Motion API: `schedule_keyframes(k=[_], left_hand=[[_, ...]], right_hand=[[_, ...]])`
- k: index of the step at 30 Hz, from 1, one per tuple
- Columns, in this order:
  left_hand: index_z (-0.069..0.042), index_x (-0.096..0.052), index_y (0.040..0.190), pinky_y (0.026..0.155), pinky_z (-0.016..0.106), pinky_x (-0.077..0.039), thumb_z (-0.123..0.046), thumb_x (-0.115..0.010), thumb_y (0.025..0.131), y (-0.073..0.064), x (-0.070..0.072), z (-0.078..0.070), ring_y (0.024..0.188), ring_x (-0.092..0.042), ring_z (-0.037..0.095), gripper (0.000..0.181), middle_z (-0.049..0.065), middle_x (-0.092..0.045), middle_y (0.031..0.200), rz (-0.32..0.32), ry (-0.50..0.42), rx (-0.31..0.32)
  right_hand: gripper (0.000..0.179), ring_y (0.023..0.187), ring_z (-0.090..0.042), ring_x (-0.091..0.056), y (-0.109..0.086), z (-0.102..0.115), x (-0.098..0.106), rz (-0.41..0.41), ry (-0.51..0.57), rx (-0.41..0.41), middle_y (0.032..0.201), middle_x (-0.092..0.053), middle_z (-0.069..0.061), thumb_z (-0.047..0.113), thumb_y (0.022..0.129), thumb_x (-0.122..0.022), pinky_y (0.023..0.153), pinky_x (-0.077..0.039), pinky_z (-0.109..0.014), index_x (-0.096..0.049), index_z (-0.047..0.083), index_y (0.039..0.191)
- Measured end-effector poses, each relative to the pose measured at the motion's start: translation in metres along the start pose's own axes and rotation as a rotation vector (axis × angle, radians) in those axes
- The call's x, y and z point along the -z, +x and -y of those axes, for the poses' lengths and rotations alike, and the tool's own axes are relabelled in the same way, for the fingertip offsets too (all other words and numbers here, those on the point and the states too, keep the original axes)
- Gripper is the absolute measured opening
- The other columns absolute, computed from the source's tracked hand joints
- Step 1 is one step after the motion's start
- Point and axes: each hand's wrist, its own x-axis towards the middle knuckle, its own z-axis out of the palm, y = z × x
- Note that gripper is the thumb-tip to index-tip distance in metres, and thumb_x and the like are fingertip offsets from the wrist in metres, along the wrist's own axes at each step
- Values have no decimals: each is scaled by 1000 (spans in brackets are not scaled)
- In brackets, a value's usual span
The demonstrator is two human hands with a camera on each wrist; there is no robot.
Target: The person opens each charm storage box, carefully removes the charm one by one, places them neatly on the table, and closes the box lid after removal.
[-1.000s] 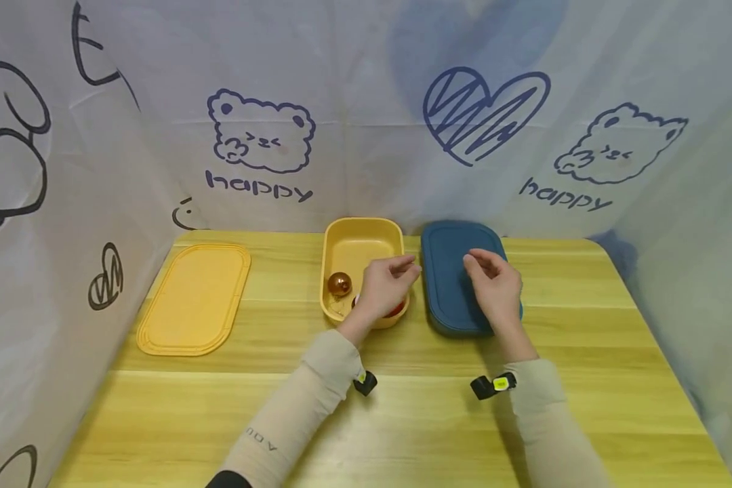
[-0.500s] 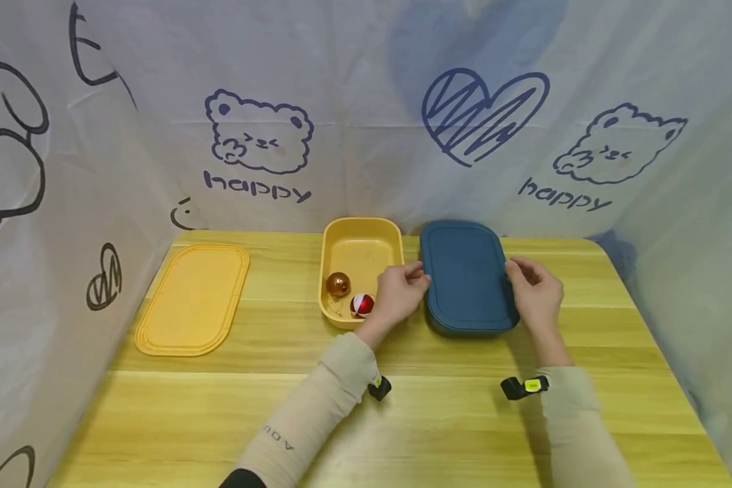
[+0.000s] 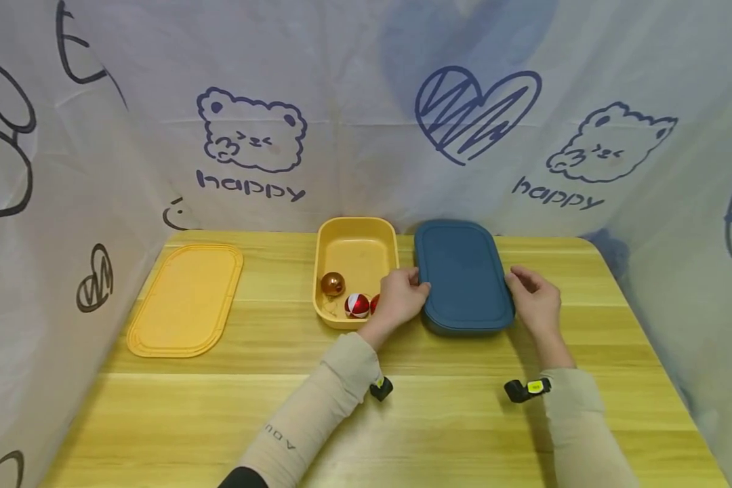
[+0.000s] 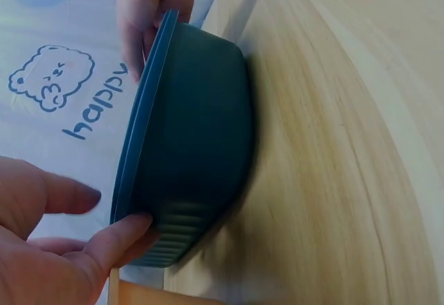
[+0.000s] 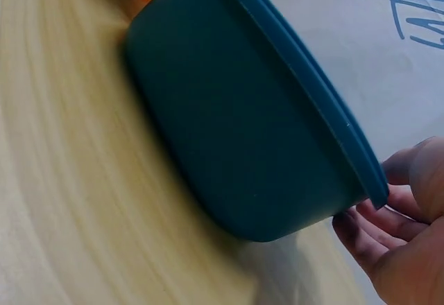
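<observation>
A blue lidded box (image 3: 463, 278) stands on the table with its lid (image 4: 142, 111) seated on top. My left hand (image 3: 400, 296) is at the lid's left side; in the left wrist view its fingers touch under the rim, while the thumb stands a little apart above. On the right side, my right hand (image 3: 537, 298) pinches the lid's rim, thumb above and fingers below, as the right wrist view shows. Left of it sits an open yellow box (image 3: 356, 254), partly covered by my left hand, holding a bronze ball (image 3: 333, 284), a red-and-white ball (image 3: 356, 306) and a partly hidden red ball (image 3: 375, 303).
A yellow lid (image 3: 186, 301) lies flat on the left of the wooden table (image 3: 451, 427). A white curtain (image 3: 366, 163) with printed drawings hangs close behind both boxes and along the sides.
My right hand has moved right, from over the blue lid to its right edge. My left hand has shifted right and down to the left edge, uncovering the red-and-white ball.
</observation>
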Motion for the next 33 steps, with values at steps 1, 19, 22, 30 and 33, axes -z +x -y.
schedule_keyframes(k=[1, 19, 22, 30, 33], left_hand=[[13, -74, 112, 68, 21, -46, -9, -67, 99, 0, -1, 0, 82, -67, 19, 26, 20, -76, 93, -10, 14, 1], [4, -67, 138, 98, 40, -60, -7, -69, 99, 4, 0, 2, 118, -73, 31, 41, 20, -77, 121, 4, -7, 80], [4, -67, 138, 98, 39, -60, -7, -69, 99, 4, 0, 2, 118, -72, 30, 41, 20, -77, 122, 1, -2, 89], [6, -66, 138, 99, 42, -59, -7, -67, 99, 3, 1, -1, 122, -69, 33, 41, 22, -75, 124, 18, -14, 103], [5, -65, 139, 100, 42, -59, -7, -67, 100, 3, 1, -3, 123, -69, 32, 41, 22, -74, 126, 28, -23, 111]], right_hand=[[42, 89, 13, -54, 1, -1, 0, 21, -13, -12, 123, -74, -5, 35, 103, -67, 79, -45, -8, -73, 8, 135], [53, 144, -27, -56, 1, -3, -3, 138, 62, -79, 151, -61, -13, 44, 106, -61, 99, -52, -16, -65, 10, 146], [54, 146, -26, -53, 0, -2, -2, 153, 60, -96, 154, -59, -12, 45, 106, -60, 112, -50, -30, -62, 11, 148], [59, 152, -29, -46, -1, 0, 0, 198, 82, -132, 159, -53, -15, 45, 108, -56, 122, -42, -43, -55, 7, 153], [57, 151, -28, -46, -1, 1, 1, 195, 96, -143, 158, -53, -15, 43, 108, -57, 122, -42, -42, -56, 8, 153]])
